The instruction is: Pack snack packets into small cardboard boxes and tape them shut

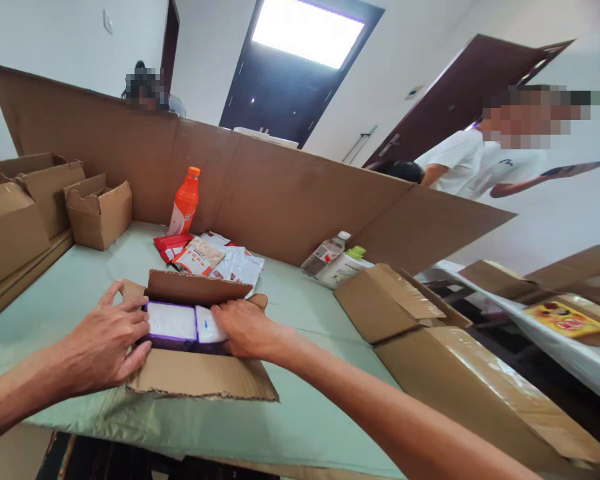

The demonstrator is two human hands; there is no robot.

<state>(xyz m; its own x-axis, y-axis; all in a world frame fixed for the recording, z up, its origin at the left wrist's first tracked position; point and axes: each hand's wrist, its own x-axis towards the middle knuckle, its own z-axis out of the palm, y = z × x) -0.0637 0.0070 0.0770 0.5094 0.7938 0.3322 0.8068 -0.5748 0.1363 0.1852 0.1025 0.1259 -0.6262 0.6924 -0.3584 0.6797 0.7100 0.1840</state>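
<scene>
An open cardboard box [205, 373] lies in front of me with its flaps folded out. Inside it sit a white pack with purple edges [171, 321] and a narrower white packet with a small blue mark [208, 327], side by side. My left hand [111, 333] rests at the box's left end, its fingers apart and touching the rim and the flap there. At the right end, my right hand [247, 328] reaches in with curled fingers closed against the narrower white packet. Its fingertips are partly hidden.
Behind the box lie several snack pouches [200, 255] and an orange bottle [184, 203]. A clear bottle [326, 255] and a green-capped bottle [344, 267] lean at the cardboard partition [280, 180]. Cardboard boxes stand left [100, 210] and right [460, 393]. Two people are beyond.
</scene>
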